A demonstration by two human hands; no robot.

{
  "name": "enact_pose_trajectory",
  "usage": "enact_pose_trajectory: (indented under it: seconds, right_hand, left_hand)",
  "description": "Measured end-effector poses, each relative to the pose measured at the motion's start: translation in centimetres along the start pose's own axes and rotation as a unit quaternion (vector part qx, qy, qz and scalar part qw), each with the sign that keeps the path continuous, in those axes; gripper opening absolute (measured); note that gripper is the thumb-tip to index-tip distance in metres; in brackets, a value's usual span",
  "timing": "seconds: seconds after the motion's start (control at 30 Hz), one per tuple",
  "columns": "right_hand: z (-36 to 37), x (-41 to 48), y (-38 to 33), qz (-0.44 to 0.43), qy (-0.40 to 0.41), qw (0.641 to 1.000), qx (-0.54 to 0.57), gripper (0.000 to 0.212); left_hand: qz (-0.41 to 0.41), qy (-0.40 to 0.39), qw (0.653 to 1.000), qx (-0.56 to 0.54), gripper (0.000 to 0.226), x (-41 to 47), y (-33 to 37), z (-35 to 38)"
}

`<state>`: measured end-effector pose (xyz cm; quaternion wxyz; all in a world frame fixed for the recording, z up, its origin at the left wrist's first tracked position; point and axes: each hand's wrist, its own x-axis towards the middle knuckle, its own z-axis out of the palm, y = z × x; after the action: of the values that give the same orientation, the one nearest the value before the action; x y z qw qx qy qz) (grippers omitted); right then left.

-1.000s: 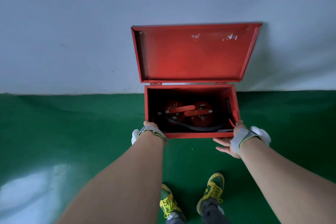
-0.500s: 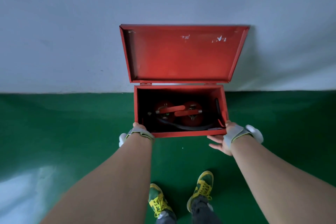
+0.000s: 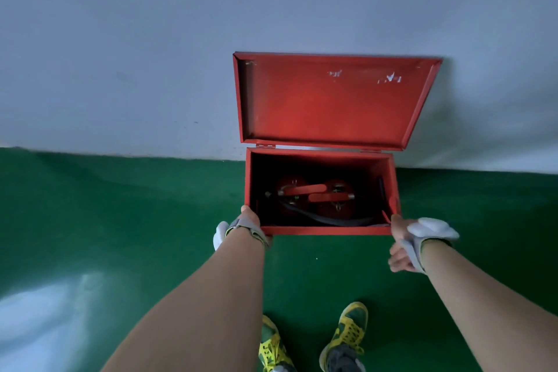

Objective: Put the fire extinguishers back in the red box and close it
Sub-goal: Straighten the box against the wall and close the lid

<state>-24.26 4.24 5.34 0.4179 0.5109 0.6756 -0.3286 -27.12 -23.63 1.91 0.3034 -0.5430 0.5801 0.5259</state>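
The red box stands on the green floor against the wall, with its lid raised and leaning back on the wall. Two red fire extinguishers stand upright side by side inside it, handles on top. A black hose curls in front of them. My left hand clasps the box's front left corner; its fingers are hidden behind the wrist. My right hand is at the front right corner, thumb against the rim and fingers curled down beside the front face.
The grey-white wall rises right behind the box. Green floor spreads on all sides, with a bright reflection at the lower left. My feet in yellow-laced shoes stand just in front of the box.
Both hands stay at the box's front corners. The view swung left, then back right. My right hand's fingers have curled in more. The lid remains raised.
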Motion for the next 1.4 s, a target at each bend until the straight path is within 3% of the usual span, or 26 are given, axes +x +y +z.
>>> enact_pose_trajectory:
  seconds: [0.03, 0.1, 0.17, 0.27, 0.33, 0.37, 0.5, 0.6, 0.7, 0.8, 0.9, 1.13, 1.33, 1.4]
  right_hand:
    - [0.3, -0.4, -0.3, -0.073, 0.092, 0.983, -0.143, 0.071]
    - [1.3, -1.6, -0.9, -0.251, 0.253, 0.847, -0.395, 0.063]
    - [2.6, -2.3, -1.3, -0.381, 0.248, 0.736, -0.502, 0.046]
    - [4.3, -2.2, -1.0, -0.431, 0.226, 0.625, -0.61, 0.041]
    - [4.4, -2.1, -1.0, -0.428, 0.288, 0.589, -0.622, 0.025]
    - [4.6, -1.8, -0.9, -0.414, 0.29, 0.596, -0.624, 0.022]
    - [3.9, -0.1, -1.0, -0.361, 0.297, 0.571, -0.675, 0.038]
    - [3.4, 0.8, -0.7, -0.3, 0.303, 0.596, -0.681, 0.058]
    - [2.3, 1.4, -0.9, -0.258, 0.294, 0.651, -0.65, 0.077]
    - [1.8, 1.9, -1.4, -0.246, 0.25, 0.708, -0.613, 0.088]
    - [2.0, 2.1, -1.6, -0.217, 0.239, 0.735, -0.596, 0.09]
    - [1.8, 3.2, -2.2, -0.202, 0.239, 0.787, -0.532, 0.064]
    - [1.6, 3.4, -2.5, -0.191, 0.213, 0.859, -0.425, 0.06]
    - [1.6, 3.4, -2.4, -0.195, 0.21, 0.867, -0.408, 0.06]
  left_hand:
    - [0.013, 0.032, 0.998, 0.056, 0.051, 0.2, -0.2, 0.0]
    - [0.046, 0.132, 0.968, 0.206, 0.059, -0.4, -0.3, 0.4]
    - [0.04, 0.178, 0.937, 0.299, 0.076, -1.9, -0.9, 0.9]
    - [0.068, 0.185, 0.924, 0.329, 0.114, -3.8, -2.9, 1.6]
    - [0.149, 0.167, 0.878, 0.423, 0.127, -3.5, -4.2, 1.0]
    - [0.179, 0.161, 0.842, 0.483, 0.129, -3.0, -4.3, 0.4]
    - [0.266, 0.148, 0.673, 0.674, 0.117, -1.6, -2.0, -1.6]
    - [0.298, 0.165, 0.568, 0.749, 0.113, -1.5, -0.8, -2.2]
    - [0.315, 0.158, 0.505, 0.788, 0.097, -0.8, -0.1, -1.4]
    - [0.28, 0.143, 0.494, 0.81, 0.078, -0.8, 0.9, -0.1]
    - [0.245, 0.172, 0.486, 0.821, 0.065, -0.6, 1.5, 0.2]
    - [0.237, 0.137, 0.48, 0.834, 0.048, 0.2, 2.6, 0.9]
    - [0.266, 0.11, 0.431, 0.855, 0.044, -0.5, 2.9, 0.1]
    - [0.289, 0.11, 0.404, 0.861, 0.049, -0.8, 2.9, -0.5]
